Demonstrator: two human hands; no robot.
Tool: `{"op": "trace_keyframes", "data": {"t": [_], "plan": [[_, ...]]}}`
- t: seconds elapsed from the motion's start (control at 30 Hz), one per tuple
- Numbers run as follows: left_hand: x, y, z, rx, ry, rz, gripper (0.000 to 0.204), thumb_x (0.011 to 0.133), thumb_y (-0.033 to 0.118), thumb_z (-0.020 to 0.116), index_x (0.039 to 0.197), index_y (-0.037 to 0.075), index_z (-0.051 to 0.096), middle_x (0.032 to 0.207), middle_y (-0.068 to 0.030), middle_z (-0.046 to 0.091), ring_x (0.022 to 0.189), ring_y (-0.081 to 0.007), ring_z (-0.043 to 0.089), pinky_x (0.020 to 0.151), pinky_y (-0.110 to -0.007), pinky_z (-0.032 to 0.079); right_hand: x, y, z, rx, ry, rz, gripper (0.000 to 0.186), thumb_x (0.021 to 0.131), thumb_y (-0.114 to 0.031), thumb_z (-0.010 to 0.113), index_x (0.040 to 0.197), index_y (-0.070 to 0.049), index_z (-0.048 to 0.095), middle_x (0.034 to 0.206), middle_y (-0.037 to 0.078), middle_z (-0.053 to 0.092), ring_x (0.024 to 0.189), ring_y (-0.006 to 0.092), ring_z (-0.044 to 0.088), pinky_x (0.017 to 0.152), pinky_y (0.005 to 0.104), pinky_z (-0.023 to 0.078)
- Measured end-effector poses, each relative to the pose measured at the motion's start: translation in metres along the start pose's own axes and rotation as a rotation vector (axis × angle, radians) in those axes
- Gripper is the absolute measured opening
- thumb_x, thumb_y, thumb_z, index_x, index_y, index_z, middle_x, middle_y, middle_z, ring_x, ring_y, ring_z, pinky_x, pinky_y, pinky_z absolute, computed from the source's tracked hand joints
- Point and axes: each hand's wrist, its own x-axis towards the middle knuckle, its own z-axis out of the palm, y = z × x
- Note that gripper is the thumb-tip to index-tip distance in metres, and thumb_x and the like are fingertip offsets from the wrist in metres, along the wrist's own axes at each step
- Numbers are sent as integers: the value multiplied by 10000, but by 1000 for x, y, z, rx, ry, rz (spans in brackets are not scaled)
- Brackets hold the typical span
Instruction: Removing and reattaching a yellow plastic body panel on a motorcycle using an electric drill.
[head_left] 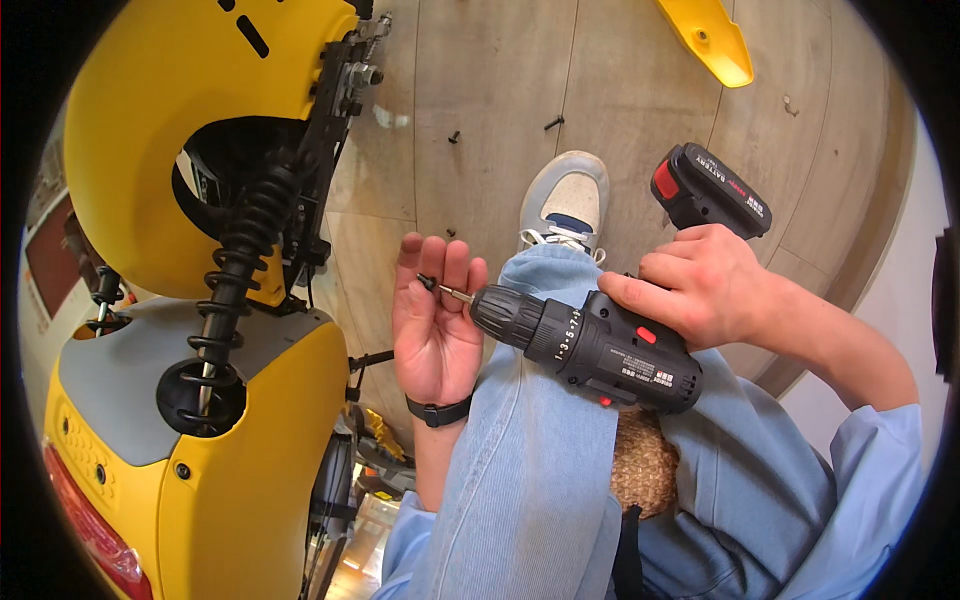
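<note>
The left hand (433, 325) is lying palm-up with its fingers (447, 268) half curled, and it is steadying a small dark-headed screw (428, 283) against the fingertips, so the hand is cupped narrowly around the screw rather than spread wide. The right hand (700, 285) is wrapping fully around the grip of a black cordless drill with red switches (600, 345), its forefinger lying along the body. The drill's long axis is running nearly level, from the right hand leftward and slightly up, and its thin silver bit (456, 293) is meeting the screw just where the left fingers are holding it. So the screw is lying directly left of the drill's chuck (505, 315), in line with the bit, and the left hand is the nearer of the two to it.

Both hands are working above the person's crossed leg in light blue jeans (540, 440), with a grey and white trainer (565, 200) pointing away over the pale wooden floor (480, 80). A few loose black screws (553, 122) are lying on that floor, well apart from the hands. Further left, a yellow scooter body with a black coil spring shock (235, 270) is standing near the left hand, leaving only a narrow gap there; open room is lying ahead and to the right.
</note>
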Motion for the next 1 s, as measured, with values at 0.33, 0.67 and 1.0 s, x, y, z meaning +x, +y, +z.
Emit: {"op": "trace_keyframes", "data": {"t": [0.33, 0.67, 1.0], "plan": [[-4, -2, -2, 42, 27, -5, 354, 1051, 130, 434, 1398, 63, 405, 1348, -123, 601, 1320, -278, 521, 1168, -469, 382, 1, -4, 4, 33, 11, 22, 406, 710, -244, 691, 1101, -152, 631, 590, -21, 468, 508, 181, 585, 444, 336, 454], [-4, -1, -2, 150, 83, -75, 233, 1033, 185, 506, 1244, 85, 512, 1144, -78, 698, 1169, -243, 632, 1109, -451, 441, 1, -1, -3, -121, 5, -32, 341, 736, -218, 659, 1071, -166, 627, 600, -29, 485, 516, 160, 594, 454, 311, 454], [-4, -5, -14, -161, 68, -96, 188, 1005, 187, 560, 1170, 100, 535, 1131, -45, 706, 1169, -222, 635, 1153, -455, 385, 7, -7, -6, -49, -60, 19, 358, 733, -215, 663, 1083, -172, 603, 598, -22, 490, 523, 178, 610, 464, 329, 471]]}}
